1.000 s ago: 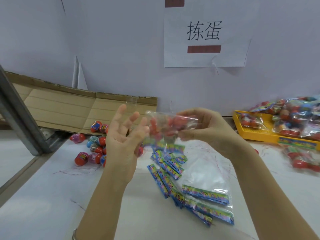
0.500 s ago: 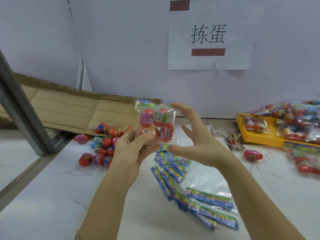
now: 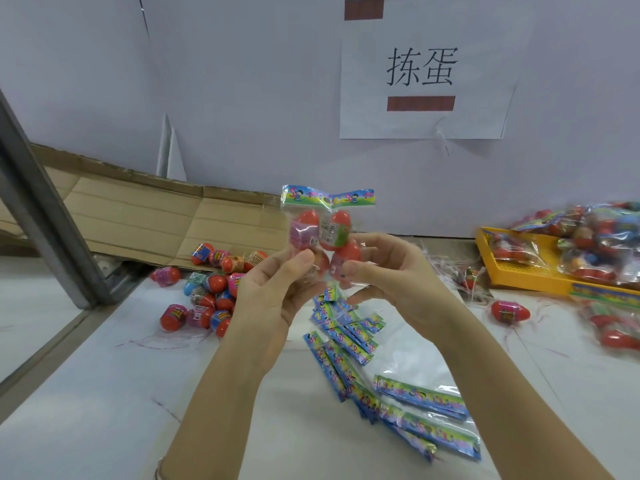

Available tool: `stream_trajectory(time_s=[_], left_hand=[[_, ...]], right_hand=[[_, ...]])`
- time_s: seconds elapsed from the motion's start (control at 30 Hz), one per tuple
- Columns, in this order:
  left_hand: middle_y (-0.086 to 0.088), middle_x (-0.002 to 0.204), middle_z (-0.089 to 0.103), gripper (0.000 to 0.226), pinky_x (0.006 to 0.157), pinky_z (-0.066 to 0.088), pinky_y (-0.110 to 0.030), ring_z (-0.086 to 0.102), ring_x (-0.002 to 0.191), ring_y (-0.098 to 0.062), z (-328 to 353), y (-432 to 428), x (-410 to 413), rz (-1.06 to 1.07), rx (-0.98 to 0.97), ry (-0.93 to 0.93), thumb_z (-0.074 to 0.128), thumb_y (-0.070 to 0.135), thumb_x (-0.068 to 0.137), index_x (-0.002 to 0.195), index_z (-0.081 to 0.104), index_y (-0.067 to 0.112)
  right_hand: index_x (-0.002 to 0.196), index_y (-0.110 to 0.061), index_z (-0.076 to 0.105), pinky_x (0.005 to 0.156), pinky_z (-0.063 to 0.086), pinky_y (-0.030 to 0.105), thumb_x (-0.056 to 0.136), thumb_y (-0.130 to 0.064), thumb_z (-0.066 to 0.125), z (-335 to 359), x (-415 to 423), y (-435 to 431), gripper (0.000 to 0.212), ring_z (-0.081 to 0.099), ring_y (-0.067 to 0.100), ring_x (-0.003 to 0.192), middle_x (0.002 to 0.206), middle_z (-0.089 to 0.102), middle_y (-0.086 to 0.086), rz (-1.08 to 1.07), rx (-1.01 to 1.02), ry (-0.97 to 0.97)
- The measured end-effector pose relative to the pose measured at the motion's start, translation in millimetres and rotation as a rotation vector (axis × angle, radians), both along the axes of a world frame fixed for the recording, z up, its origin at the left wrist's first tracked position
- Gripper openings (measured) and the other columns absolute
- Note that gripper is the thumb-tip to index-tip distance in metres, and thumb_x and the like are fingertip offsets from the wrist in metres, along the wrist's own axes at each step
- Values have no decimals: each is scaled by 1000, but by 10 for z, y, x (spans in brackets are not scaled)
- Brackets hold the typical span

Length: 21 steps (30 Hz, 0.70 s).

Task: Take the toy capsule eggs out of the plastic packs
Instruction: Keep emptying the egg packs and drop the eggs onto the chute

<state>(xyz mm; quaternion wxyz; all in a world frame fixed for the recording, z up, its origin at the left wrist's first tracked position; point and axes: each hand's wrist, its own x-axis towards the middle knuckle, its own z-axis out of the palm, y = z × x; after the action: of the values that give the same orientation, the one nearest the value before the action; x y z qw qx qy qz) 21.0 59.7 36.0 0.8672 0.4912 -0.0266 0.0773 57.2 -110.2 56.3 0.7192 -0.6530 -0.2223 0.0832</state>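
down-left of the paper sign (image 3: 426,74) lay loose capsule eggs (image 3: 207,292), and below the sign's left edge the left hand (image 3: 273,292) and right hand (image 3: 391,282), fingers curled, pinched the bottom of an egg pack (image 3: 322,233) held upright, long axis vertical, header pointing up.

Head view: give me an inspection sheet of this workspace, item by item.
Surface: white table, faint red marks.
Job's things: pack of eggs held upright; loose eggs heaped at left; full packs in yellow tray.
Clutter: empty wrappers at centre; one stray egg; thin strips near the tray.
Grippers: left hand and right hand both pinch the pack's lower part.
Cables: nothing seen.
Surroundings: flattened cardboard, paper sign on the wall, metal post.
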Motion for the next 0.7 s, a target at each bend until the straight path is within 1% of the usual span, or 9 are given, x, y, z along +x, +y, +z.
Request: stream_trajectory(time_s=[0.03, 0.13, 0.3, 0.37, 0.47, 0.53, 0.57, 0.63, 0.7], left_hand=[[-5, 75, 74, 6, 65, 58, -23, 72, 67, -15, 0, -8, 4, 10, -3, 6, 73, 19, 64, 68, 77, 19], [-3, 68, 72, 8, 65, 59, -24, 69, 64, -12, -7, -33, 14, 74, -24, 22, 70, 14, 61, 64, 76, 18], [-1, 68, 73, 9, 61, 57, -22, 69, 62, -11, -8, -10, 19, 133, -14, 17, 75, 14, 53, 60, 75, 19], [-1, 72, 74, 13, 63, 58, -22, 70, 65, -11, -11, -6, 13, 106, 17, -11, 81, 22, 52, 65, 77, 20], [-6, 84, 76, 21, 72, 59, -27, 73, 78, -17, 3, 2, -7, 12, 17, -50, 86, 28, 62, 80, 79, 18], [-11, 92, 76, 23, 82, 59, -34, 73, 88, -23, 12, 2, -10, -40, -59, -59, 77, 30, 71, 88, 79, 14], [-12, 91, 76, 20, 83, 59, -35, 73, 89, -24, 12, -1, 1, -35, -79, -54, 72, 27, 75, 87, 79, 13], [-10, 83, 76, 16, 75, 60, -32, 74, 79, -21, 6, -15, 16, 31, -59, -39, 66, 21, 76, 81, 80, 14], [-5, 74, 75, 17, 68, 60, -29, 73, 70, -15, 6, -33, 9, 120, 38, -45, 64, 19, 75, 74, 80, 18]], right_hand=[[102, -16, 69, 59, 58, 30, 78, -1, 72, -9, 2, -3, 28, 70, 20, 70, 86, 74, 7, 3, -15, -10], [101, -17, 68, 61, 59, 32, 80, 4, 70, -28, -9, 21, 30, 71, 22, 73, 88, 73, 7, 9, -39, -17], [109, -19, 63, 63, 60, 34, 81, 2, 71, -65, -7, 60, 36, 71, 27, 81, 99, 72, 12, 31, -47, 11], [112, -21, 61, 65, 60, 37, 78, -1, 75, -69, -11, 69, 41, 71, 29, 84, 101, 72, 12, 30, -70, 10], [109, -17, 63, 59, 58, 34, 72, -6, 79, -62, -11, 87, 42, 71, 26, 75, 96, 72, 13, -24, -39, 15], [107, -12, 62, 57, 58, 33, 73, -5, 76, -49, -9, 81, 37, 70, 24, 70, 87, 73, 8, -56, 14, 42], [107, -11, 61, 57, 58, 34, 76, -2, 74, -44, -6, 67, 34, 70, 23, 69, 85, 74, 6, -63, 21, 50], [106, -12, 60, 60, 59, 35, 78, 0, 72, -28, -1, 34, 33, 70, 21, 73, 86, 74, 3, -68, -14, 58], [107, -14, 61, 65, 60, 35, 75, -7, 75, -10, 7, 6, 36, 70, 17, 79, 88, 74, -1, -61, -37, 76]])
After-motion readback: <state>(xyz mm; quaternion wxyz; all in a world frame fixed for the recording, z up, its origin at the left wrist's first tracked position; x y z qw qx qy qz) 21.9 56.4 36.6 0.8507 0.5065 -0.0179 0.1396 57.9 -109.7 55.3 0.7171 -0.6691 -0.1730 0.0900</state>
